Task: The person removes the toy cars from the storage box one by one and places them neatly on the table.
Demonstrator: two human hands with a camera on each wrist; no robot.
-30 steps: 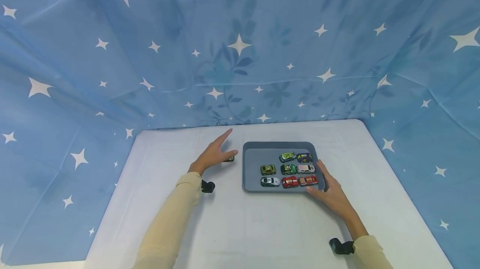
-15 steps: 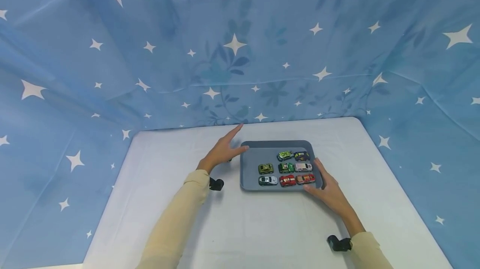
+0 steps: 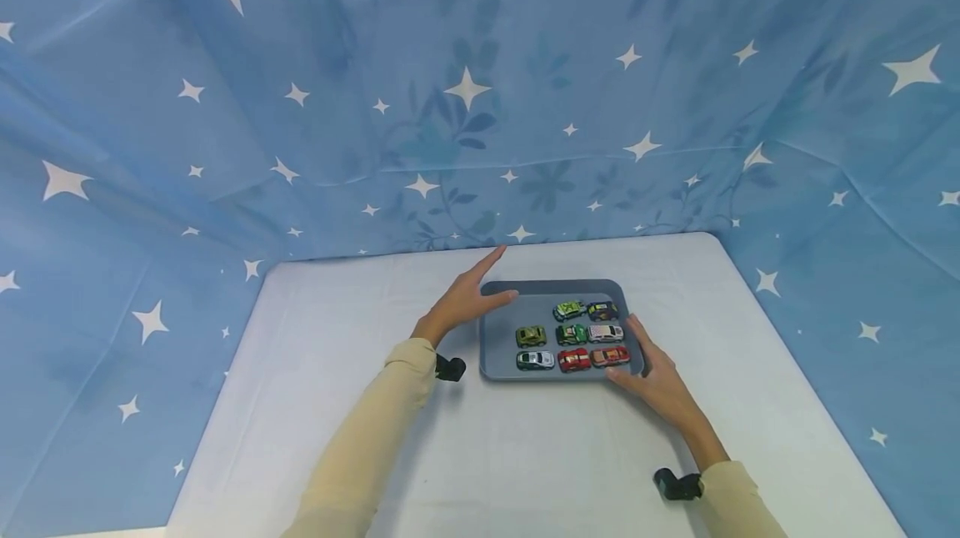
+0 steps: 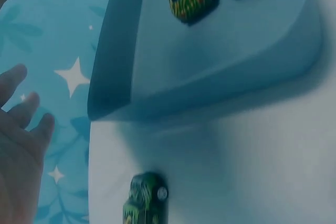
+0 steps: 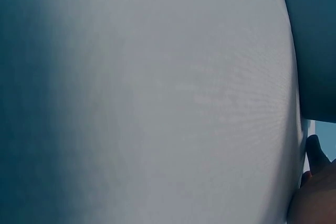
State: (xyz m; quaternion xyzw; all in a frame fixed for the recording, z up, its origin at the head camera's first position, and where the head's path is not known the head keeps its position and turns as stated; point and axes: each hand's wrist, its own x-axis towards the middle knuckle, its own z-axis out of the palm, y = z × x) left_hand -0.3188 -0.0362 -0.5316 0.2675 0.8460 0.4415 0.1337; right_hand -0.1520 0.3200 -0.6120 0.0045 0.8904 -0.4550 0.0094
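Observation:
My left hand (image 3: 463, 300) hovers over the left edge of a grey-blue tray (image 3: 498, 363), fingers and thumb spread and holding nothing. A green patterned toy car (image 4: 144, 200) lies on the table outside the tray in the left wrist view; the left hand hides it in the head view. My right hand (image 3: 660, 379) lies spread around the tray's front right corner, thumb at the front rim and fingers along the right side. Inside the tray sit several toy cars, among them an olive car (image 3: 531, 336), a silver car (image 3: 535, 360), a red car (image 3: 574, 359) and an orange car (image 3: 611, 356).
The tray stands on a white table (image 3: 465, 446). Behind and beside the table hangs a blue cloth with white stars (image 3: 555, 87). A black wrist camera (image 3: 450, 369) sits under the left wrist, and another black camera (image 3: 677, 485) is at the right wrist.
My left hand has moved right, from beside the green car to over the tray's left edge. My right hand stays at the tray's corner. The head view has shifted slightly.

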